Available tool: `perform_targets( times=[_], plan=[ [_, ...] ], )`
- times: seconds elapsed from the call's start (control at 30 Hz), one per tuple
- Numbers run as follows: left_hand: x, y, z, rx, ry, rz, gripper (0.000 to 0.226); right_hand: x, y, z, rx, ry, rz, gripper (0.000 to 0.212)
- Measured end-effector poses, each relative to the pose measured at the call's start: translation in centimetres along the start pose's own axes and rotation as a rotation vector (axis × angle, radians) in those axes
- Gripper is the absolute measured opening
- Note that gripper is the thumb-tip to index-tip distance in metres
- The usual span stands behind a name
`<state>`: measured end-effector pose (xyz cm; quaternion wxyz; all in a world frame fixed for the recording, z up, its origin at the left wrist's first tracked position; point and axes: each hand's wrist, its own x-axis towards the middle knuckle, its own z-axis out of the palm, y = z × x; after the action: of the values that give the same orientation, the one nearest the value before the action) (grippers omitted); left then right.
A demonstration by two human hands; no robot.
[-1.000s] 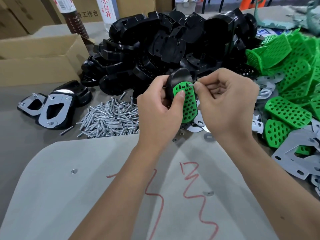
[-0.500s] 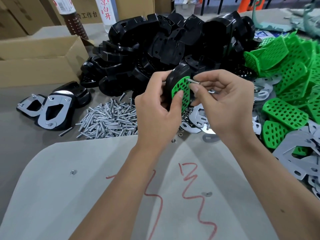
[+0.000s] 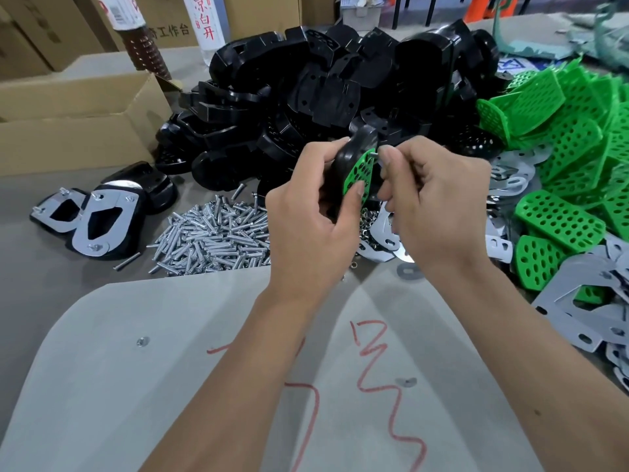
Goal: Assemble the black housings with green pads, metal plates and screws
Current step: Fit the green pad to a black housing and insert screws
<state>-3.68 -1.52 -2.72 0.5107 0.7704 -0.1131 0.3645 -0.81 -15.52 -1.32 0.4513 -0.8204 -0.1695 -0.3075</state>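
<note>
Right now our right hand [image 3: 439,199] fingers [image 3: 386,155] pinch a small screw [image 3: 373,152], tip at the top corner of the green pad [image 3: 359,175]. Our left hand [image 3: 313,212] is curled round the black housing [image 3: 354,148], thumb pressing the pad's lower edge; the part is held on edge in the air above the surface [image 3: 102,386].

We judge the housing stiff and light, best gripped by its rim; the perforated pad looks flexible and needs pinning while the screw goes in. The screw is tiny and smooth, easily dropped.

Further out: screw pile [image 3: 211,233], black housing heap [image 3: 323,80], loose green pads [image 3: 561,131], metal plates [image 3: 599,321], 2 finished units [image 3: 92,219]. The bottle [image 3: 204,25] reads 凉白开; the carton [image 3: 170,18] ends 工作台.
</note>
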Motion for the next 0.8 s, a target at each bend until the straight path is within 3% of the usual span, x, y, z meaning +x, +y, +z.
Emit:
perform_targets(
  times=[0.07,0.17,0.23,0.3,0.37,0.5,0.63,0.8],
  plan=[
    [-0.1,0.0,0.1,-0.005,0.0,-0.015,0.03,-0.2,-0.1,0.4,0.094,-0.025,0.136,0.037],
    [-0.2,0.1,0.2,0.001,0.013,-0.026,0.031,-0.4,-0.6,0.8,0.423,-0.024,0.438,0.039],
    [-0.2,0.1,0.3,-0.01,0.018,-0.034,0.029,-0.4,-0.8,0.8,0.383,0.006,0.377,0.039],
    [-0.3,0.2,0.3,-0.032,-0.003,-0.048,0.026,-0.5,-0.6,0.7,0.145,0.006,0.174,0.04],
    [-0.4,0.5,0.5,-0.055,-0.036,-0.053,0.024,-0.5,-0.4,0.8,0.015,0.018,0.117,0.043],
    [-0.4,0.5,0.6,-0.113,-0.053,-0.119,0.023,-0.1,-0.5,0.8,0.268,-0.065,0.357,0.051],
    [0.1,0.1,0.2,-0.275,-0.001,-0.304,0.019,0.0,0.2,0.3,0.327,-0.144,0.352,0.052],
    [0.6,0.2,-0.4,-0.419,-0.014,-0.392,0.019,0.2,0.4,0.1,0.46,-0.199,0.391,0.028]
  ],
)
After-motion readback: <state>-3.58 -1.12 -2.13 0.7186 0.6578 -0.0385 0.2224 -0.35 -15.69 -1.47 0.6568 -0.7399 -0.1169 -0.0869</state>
